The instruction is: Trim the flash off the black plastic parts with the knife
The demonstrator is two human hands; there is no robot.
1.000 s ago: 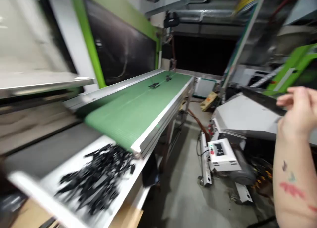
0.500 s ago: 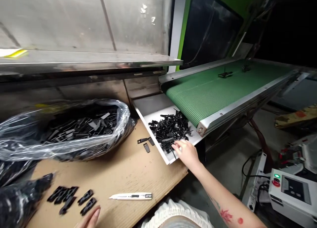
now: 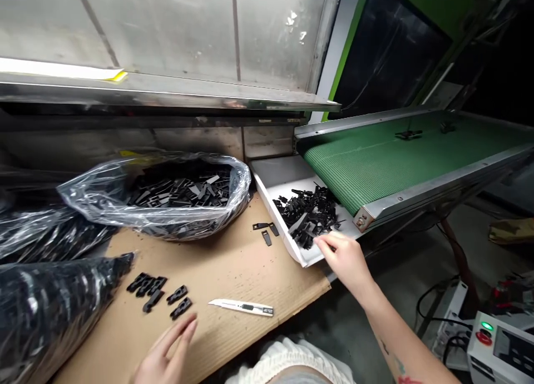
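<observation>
My right hand (image 3: 344, 261) is at the front edge of the white tray (image 3: 286, 234), its fingers curled into a pinch. What they hold, if anything, is hidden. Beside the fingertips lies a heap of small black plastic parts (image 3: 311, 208) in the tray. My left hand (image 3: 169, 353) is over the cardboard-covered table, thumb and fingers stretched out and slightly apart, with nothing seen between them. Just beyond its fingertips lie several black plastic clip-like pieces (image 3: 180, 309). A white utility knife (image 3: 242, 306) with its blade out rests to the right of that hand.
An open clear plastic bag (image 3: 200, 220) full of black parts stands at the back. Another filled bag (image 3: 54, 311) lies at left. A few flat black pieces (image 3: 266, 237) are beside the tray. A green conveyor belt (image 3: 400, 161) carrying black parts ends above the tray.
The view has turned left, so the scene sits further right. More of my left hand shows. My right hand stays pinched at the tray's front edge, slightly shifted.
</observation>
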